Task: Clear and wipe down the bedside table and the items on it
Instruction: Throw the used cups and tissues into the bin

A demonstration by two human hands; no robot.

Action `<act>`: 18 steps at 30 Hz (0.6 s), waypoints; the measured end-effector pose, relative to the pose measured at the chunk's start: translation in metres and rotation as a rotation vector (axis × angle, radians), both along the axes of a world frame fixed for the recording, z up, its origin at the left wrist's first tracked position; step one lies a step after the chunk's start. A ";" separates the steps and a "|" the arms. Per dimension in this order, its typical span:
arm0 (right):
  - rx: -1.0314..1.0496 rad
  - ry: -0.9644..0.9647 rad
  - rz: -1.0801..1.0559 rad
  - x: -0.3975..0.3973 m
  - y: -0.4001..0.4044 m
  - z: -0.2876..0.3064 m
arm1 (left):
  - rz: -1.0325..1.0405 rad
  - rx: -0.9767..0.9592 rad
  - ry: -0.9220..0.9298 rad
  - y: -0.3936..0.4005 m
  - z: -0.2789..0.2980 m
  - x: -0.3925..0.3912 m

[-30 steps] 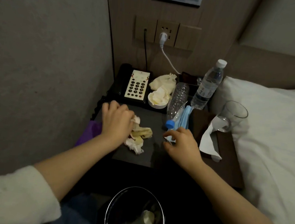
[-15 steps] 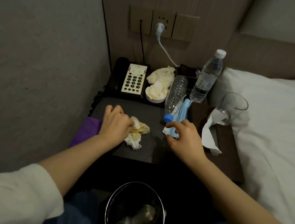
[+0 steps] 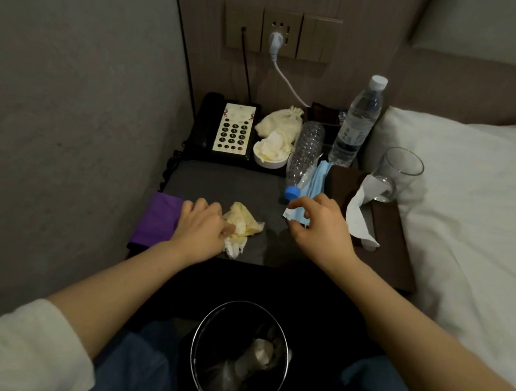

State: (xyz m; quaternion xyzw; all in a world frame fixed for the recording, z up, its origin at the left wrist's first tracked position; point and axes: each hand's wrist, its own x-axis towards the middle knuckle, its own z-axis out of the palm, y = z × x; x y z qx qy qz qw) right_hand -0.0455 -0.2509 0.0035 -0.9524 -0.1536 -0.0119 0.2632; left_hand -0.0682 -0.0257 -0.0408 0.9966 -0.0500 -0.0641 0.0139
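Head view: the bin [image 3: 200, 349] below the counter [image 3: 219, 181] holds a little rubbish. My left hand [image 3: 201, 230] clamps the crumpled tissues [image 3: 242, 225] at the counter's front; my right hand [image 3: 321, 225] pinches the blue mask [image 3: 317, 183]. Behind on the counter, empty bottle [image 3: 307, 149], tissue bowl [image 3: 271, 155] and phone [image 3: 225, 130] remain; wiping not started.

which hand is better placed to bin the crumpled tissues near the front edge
Left. The left hand already rests on the crumpled tissues, above the bin. The right hand is pinching the blue face mask.
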 end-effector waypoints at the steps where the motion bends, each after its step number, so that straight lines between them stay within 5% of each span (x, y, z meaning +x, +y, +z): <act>1: -0.004 0.001 0.000 -0.001 0.001 0.002 | -0.001 -0.006 0.028 -0.002 0.000 -0.004; 9: -0.013 -0.015 0.010 -0.011 -0.003 0.015 | -0.058 0.026 0.166 -0.034 0.014 -0.012; 18: -0.043 -0.093 -0.024 -0.022 -0.022 0.031 | -0.134 0.079 -0.219 -0.044 0.000 -0.039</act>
